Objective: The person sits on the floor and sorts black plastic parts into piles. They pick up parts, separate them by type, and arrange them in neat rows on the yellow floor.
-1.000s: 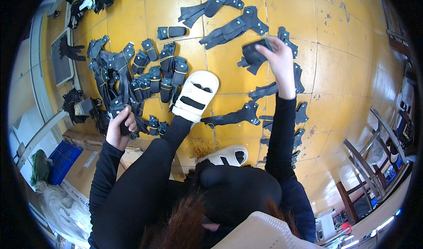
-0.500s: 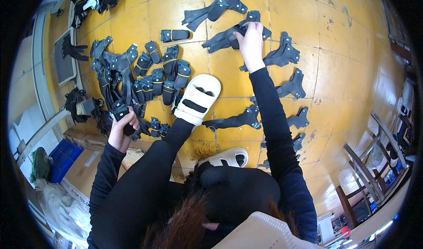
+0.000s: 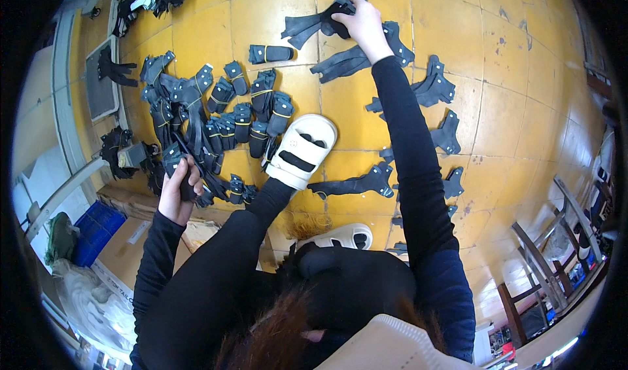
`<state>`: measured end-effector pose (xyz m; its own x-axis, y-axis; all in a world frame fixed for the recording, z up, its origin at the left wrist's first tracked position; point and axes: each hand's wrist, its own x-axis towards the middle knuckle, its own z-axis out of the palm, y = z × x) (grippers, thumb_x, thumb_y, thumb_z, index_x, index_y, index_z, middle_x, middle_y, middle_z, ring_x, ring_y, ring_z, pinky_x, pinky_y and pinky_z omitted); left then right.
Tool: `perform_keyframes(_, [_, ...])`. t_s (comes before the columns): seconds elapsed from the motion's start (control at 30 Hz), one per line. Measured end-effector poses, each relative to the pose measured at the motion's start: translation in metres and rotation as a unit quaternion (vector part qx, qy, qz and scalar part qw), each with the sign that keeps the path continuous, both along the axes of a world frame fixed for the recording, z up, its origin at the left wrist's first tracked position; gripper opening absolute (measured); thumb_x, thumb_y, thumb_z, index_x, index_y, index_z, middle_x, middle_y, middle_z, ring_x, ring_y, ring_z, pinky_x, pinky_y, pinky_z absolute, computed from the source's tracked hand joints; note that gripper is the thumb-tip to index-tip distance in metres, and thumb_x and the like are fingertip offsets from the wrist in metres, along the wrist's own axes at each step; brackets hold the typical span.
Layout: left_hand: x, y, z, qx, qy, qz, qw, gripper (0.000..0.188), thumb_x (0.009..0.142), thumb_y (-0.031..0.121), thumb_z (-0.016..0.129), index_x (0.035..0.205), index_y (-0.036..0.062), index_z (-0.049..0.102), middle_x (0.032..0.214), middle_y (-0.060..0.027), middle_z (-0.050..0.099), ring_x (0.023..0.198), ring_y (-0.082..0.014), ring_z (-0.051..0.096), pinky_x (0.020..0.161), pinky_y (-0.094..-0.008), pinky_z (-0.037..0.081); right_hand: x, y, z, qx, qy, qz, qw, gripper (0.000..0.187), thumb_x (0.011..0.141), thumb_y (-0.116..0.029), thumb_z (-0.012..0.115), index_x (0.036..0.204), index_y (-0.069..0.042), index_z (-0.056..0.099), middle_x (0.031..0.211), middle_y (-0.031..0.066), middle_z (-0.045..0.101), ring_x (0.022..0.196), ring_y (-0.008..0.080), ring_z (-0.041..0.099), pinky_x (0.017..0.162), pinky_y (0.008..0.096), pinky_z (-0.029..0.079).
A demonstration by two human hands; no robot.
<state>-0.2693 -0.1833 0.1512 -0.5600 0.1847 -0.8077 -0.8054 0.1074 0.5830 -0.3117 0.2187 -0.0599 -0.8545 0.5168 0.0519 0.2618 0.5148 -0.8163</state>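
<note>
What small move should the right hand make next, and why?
The right hand should probably close firmly on the socks it touches: their ends fan loosely over the floor, and the left hand is busy holding other socks.

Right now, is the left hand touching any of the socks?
Touching. The head view shows the left hand with its fingers curled around a dark bundle of socks.
</note>
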Motion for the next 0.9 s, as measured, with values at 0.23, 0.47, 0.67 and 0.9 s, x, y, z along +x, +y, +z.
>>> perform_keyframes(0.23, [0.004,0.005,-0.003,0.074,0.011,-0.004,0.997,0.021,0.088,0.012,0.061,0.103,0.0083,0.047,0.078,-0.0010,0.047,0.071,-0.0136,0.049,0.068,-0.0267,0.040,-0.004,-0.013,-0.016,0.101,0.057,-0.026,0.993,0.036,0.071,-0.013,0.073,0.101,0.003,0.063,0.094,0.0212,0.062,0.091,0.0358,0.060,0.084,0.0386,0.048])
perform_keyframes(0.47, [0.001,0.019,-0.009,0.094,0.016,-0.032,0.995,0.022,0.086,0.009,0.062,0.103,0.0076,0.048,0.081,-0.0011,0.049,0.074,-0.0128,0.050,0.068,-0.0259,0.040,-0.005,-0.003,-0.019,0.036,0.045,-0.028,0.998,0.034,0.071,-0.015,0.073,0.098,0.002,0.064,0.094,0.0210,0.064,0.090,0.0349,0.062,0.082,0.0386,0.049])
perform_keyframes(0.67, [-0.003,0.066,-0.007,0.021,0.193,-0.138,0.971,0.036,0.079,0.003,0.069,0.107,0.0066,0.048,0.111,-0.0065,0.055,0.086,-0.0106,0.051,0.080,-0.0262,0.043,0.059,-0.036,0.081,-0.186,0.039,0.064,0.980,0.038,0.071,-0.024,0.072,0.096,0.004,0.065,0.076,0.0184,0.066,0.072,0.0228,0.065,0.067,0.0323,0.049])
perform_keyframes(0.9, [0.028,0.165,-0.026,-0.045,0.523,-0.478,0.704,0.059,0.063,0.018,0.083,0.104,0.0042,0.043,0.122,-0.0158,0.052,0.108,-0.0310,0.050,0.097,-0.0382,0.039,0.160,-0.099,0.157,-0.337,-0.038,-0.049,0.939,0.026,0.075,-0.012,0.069,0.096,0.002,0.063,0.085,0.0148,0.067,0.080,0.0192,0.064,0.073,0.0296,0.048])
